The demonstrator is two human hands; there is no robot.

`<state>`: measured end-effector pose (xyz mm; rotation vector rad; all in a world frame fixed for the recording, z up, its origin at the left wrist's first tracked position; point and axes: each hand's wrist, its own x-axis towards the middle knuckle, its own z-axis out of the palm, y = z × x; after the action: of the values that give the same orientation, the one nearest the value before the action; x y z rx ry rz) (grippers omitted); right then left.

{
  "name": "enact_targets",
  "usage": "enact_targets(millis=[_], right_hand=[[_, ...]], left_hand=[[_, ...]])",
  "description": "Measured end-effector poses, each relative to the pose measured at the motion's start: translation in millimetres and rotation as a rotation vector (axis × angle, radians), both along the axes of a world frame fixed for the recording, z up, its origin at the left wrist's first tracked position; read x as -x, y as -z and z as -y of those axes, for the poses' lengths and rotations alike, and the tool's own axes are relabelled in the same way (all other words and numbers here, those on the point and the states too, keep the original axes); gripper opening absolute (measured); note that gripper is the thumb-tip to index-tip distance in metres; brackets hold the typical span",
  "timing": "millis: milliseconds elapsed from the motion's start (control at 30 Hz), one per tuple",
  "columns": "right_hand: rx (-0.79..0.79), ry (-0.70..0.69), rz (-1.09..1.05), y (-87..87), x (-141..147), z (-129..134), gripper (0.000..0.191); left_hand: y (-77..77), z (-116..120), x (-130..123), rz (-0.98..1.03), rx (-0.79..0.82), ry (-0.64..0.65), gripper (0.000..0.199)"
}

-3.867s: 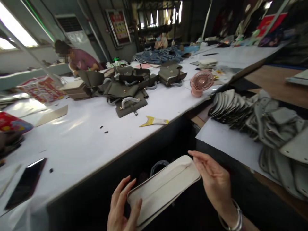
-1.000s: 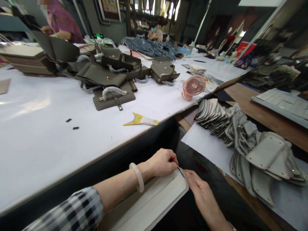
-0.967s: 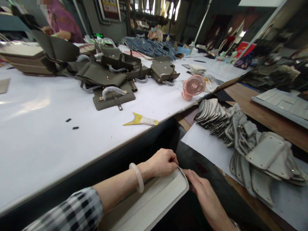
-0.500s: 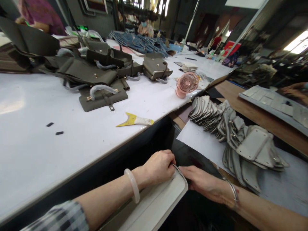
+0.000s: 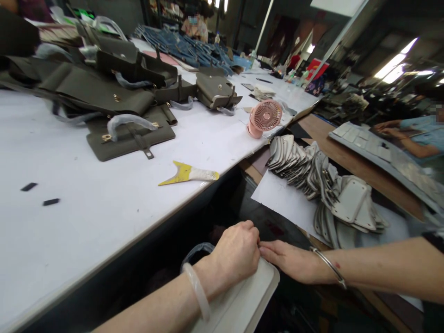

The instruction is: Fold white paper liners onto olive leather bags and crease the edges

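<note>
An off-white bag [image 5: 244, 296] lies tilted below my hands, its rounded far corner pointing right. A plastic-wrapped handle [image 5: 197, 249] arcs up behind my left wrist and looks like part of this bag. My left hand [image 5: 239, 245] is closed in a fist on the bag's upper edge, its fingertips hidden. From the right, my right hand [image 5: 294, 261] meets it at the same edge, thumb and fingers pinched together against the bag close to my left knuckles. What exactly lies between the right fingertips is hidden.
On the white table [image 5: 114, 240] are dark olive bags [image 5: 130, 143], a yellow forked piece [image 5: 187, 173], two black strips [image 5: 51, 202] and a pink fan [image 5: 265, 115]. Off-white panels [image 5: 354, 203] are stacked at right. A co-worker's arms [image 5: 405, 134] rest beyond them.
My view has turned to the right, so table items sit further left. My hands have come together at the bag's edge, and the wrapped handle now shows behind my left wrist.
</note>
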<state>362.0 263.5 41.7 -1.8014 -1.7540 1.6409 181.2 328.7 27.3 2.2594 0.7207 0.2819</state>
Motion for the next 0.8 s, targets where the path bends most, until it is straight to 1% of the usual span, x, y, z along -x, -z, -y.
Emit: enact_targets(millis=[100, 200, 300, 400, 467, 533, 633, 733, 800], right_hand=[[-0.031, 0.020, 0.063, 4.1, 5, 2, 0.051], [-0.046, 0.044, 0.089, 9.3, 9, 6, 0.056], [-0.055, 0.059, 0.079, 14.7, 9, 9, 0.062], [-0.073, 0.061, 0.014, 19.4, 5, 11, 0.062], [-0.092, 0.070, -0.040, 20.9, 3, 13, 0.062], [-0.107, 0.093, -0.083, 21.1, 2, 16, 0.063], [-0.075, 0.140, -0.185, 21.7, 0, 18, 0.062], [-0.093, 0.138, -0.187, 28.8, -1, 16, 0.065], [-0.141, 0.134, -0.155, 37.1, -2, 15, 0.073]], left_hand=[[0.4, 0, -1, -0.001, 0.022, -0.001, 0.023], [1.2, -3, -2, 0.027, 0.143, -0.035, 0.023], [1.5, -13, -2, 0.022, 0.270, -0.061, 0.024], [-1.0, -22, 6, 0.008, 0.394, -0.070, 0.028], [-5.0, -22, 19, 0.010, 0.455, -0.095, 0.036], [-10.8, -14, 37, 0.016, 0.478, -0.162, 0.041], [-21.1, 12, 68, 0.026, 0.449, -0.319, 0.039], [-30.0, 43, 93, -0.022, 0.332, -0.468, 0.030], [-33.2, 61, 104, -0.082, 0.238, -0.552, 0.025]])
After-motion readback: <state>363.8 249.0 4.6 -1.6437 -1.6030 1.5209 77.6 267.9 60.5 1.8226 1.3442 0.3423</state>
